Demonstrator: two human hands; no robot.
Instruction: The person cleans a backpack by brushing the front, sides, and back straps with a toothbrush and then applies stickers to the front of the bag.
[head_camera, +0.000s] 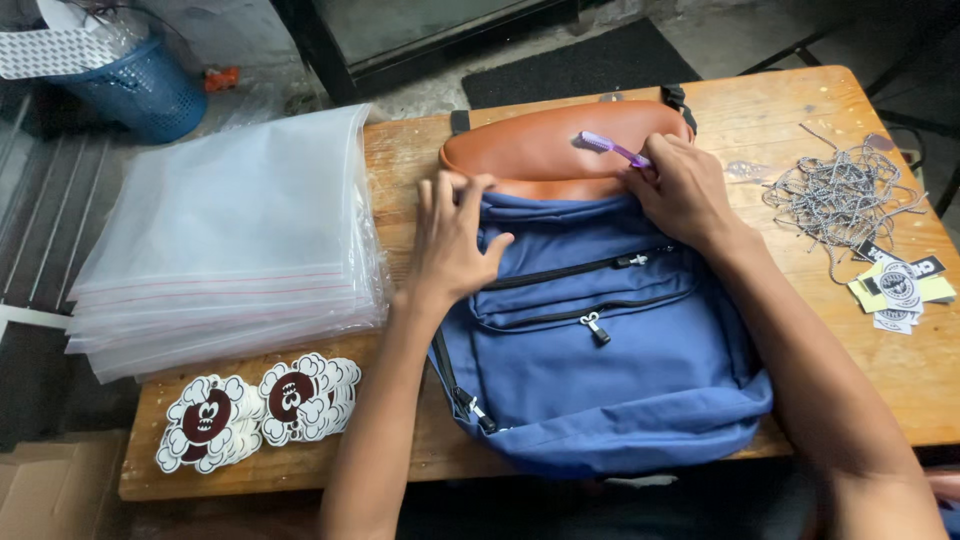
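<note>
Head view: right hand (683, 190) clamped a purple brush (612, 149) lying left-right on the brown panel (540, 150); left hand (452, 240), fingers spread, pressed the backpack (600, 350) nearby.

Blue backpack (610, 370) — tan base, purple toothbrush (612, 148)

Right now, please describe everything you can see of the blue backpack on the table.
The blue backpack lies flat on the wooden table, front side up, its brown leather-like base panel pointing away from the person. The body looks like canvas. Two black zippers cross the front pocket, both shut, and a third runs down the left edge. The left hand presses flat near the seam between the blue cloth and the brown panel. The right hand rests there too, holding a purple toothbrush over the brown panel.
</note>
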